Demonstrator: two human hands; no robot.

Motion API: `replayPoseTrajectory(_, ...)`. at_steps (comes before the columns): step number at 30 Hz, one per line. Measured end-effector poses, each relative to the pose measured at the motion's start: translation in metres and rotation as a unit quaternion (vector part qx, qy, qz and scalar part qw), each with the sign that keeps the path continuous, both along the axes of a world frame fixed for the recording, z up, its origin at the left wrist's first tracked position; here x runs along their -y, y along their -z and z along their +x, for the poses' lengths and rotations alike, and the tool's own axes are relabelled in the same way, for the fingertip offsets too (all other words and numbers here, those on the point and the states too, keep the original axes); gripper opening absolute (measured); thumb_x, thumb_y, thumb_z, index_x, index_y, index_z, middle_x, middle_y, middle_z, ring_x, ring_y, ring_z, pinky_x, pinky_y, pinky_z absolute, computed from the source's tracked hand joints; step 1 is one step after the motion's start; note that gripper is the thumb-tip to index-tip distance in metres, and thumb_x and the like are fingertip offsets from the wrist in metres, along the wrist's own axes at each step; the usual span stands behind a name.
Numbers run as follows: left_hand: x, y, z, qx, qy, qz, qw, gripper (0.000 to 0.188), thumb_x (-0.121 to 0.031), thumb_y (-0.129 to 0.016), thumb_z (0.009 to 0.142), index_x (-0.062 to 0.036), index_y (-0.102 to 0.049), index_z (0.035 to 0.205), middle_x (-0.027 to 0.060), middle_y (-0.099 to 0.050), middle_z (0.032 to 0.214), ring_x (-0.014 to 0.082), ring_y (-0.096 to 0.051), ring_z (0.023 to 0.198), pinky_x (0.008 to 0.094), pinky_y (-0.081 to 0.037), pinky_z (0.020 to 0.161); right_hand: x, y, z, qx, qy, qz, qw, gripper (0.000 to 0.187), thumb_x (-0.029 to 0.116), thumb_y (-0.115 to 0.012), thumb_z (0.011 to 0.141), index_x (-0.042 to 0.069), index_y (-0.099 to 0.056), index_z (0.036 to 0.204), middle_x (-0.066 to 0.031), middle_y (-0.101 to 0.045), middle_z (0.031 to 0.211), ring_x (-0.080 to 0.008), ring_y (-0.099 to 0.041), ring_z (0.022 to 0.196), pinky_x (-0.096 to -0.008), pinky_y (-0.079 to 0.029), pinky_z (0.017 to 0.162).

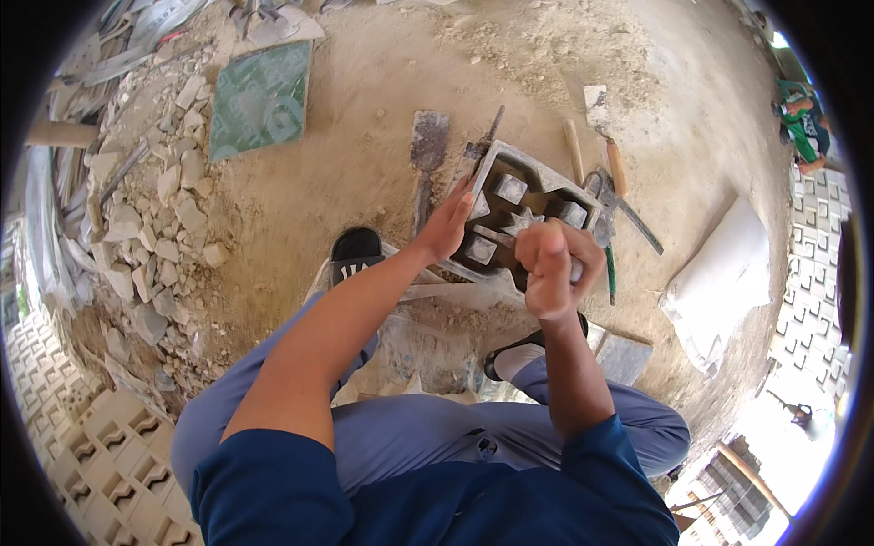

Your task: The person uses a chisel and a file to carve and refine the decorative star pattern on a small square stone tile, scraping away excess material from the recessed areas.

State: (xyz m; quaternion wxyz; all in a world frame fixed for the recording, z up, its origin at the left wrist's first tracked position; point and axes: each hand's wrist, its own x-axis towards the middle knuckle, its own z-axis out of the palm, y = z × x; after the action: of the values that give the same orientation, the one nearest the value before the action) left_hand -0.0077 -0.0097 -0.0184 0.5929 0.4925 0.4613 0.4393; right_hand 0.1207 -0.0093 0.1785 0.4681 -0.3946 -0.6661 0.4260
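A grey, square-framed block [539,169] with deep hollows, raised square lumps and a star-shaped middle is tilted in front of my feet. My left hand [446,227] grips its left edge, fingers along the outer side. Over the block's near right part, my right hand [557,266] is closed in a fist with the thumb up. Whatever the fist holds is mostly hidden by the fingers. Just left of the block lies a flat-bladed scraper [429,144]. Beyond its right corner are a wooden handle [573,150] and a small trowel with a wooden handle [617,168].
Broken rubble [173,196] covers the ground at left, beside a green patterned sheet [261,100]. A white sack [724,282] lies at right. Patterned blocks [810,273] are stacked along the right, others [118,455] at lower left. A person in green [805,127] is far right.
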Motion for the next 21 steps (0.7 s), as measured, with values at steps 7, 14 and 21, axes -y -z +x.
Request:
replayPoseTrajectory(7, 0.000, -0.008, 0.000, 0.002, 0.009, 0.009, 1.000, 0.063, -0.045, -0.026, 0.110, -0.0022, -0.028, 0.157, 0.0208, -0.021, 0.164, 0.0315, -0.009, 0.155, 0.0388, -0.010, 0.124, 0.007, -0.001, 0.008, -0.039, 0.039, 0.025, 0.998, 0.039, 0.006, -0.055, 0.096, -0.002, -0.047, 0.059, -0.0054, -0.036, 0.051, -0.0114, -0.034, 0.044, -0.0309, -0.024, 0.044)
replayPoseTrajectory(14, 0.003, -0.006, -0.002, 0.000, 0.000, -0.003, 1.000, 0.062, -0.043, -0.026, 0.110, -0.0017, -0.029, 0.156, 0.0208, -0.021, 0.164, 0.0314, -0.010, 0.155, 0.0373, -0.010, 0.124, 0.035, -0.003, 0.003, 0.002, -0.006, 0.056, 0.998, 0.033, -0.001, -0.056, 0.091, -0.002, -0.047, 0.059, -0.0076, -0.040, 0.052, -0.0189, -0.038, 0.042, -0.0335, -0.028, 0.043)
replayPoseTrajectory(21, 0.001, 0.011, -0.005, 0.001, 0.009, 0.000, 1.000, 0.064, -0.044, -0.026, 0.110, -0.0006, -0.026, 0.157, 0.0191, -0.018, 0.166, 0.0300, -0.010, 0.155, 0.0364, -0.009, 0.124, 0.047, 0.023, 0.006, -0.037, 0.004, 0.091, 0.995, 0.034, -0.006, -0.055, 0.087, 0.001, -0.042, 0.056, -0.0075, -0.037, 0.052, -0.0199, -0.035, 0.042, -0.0372, -0.025, 0.043)
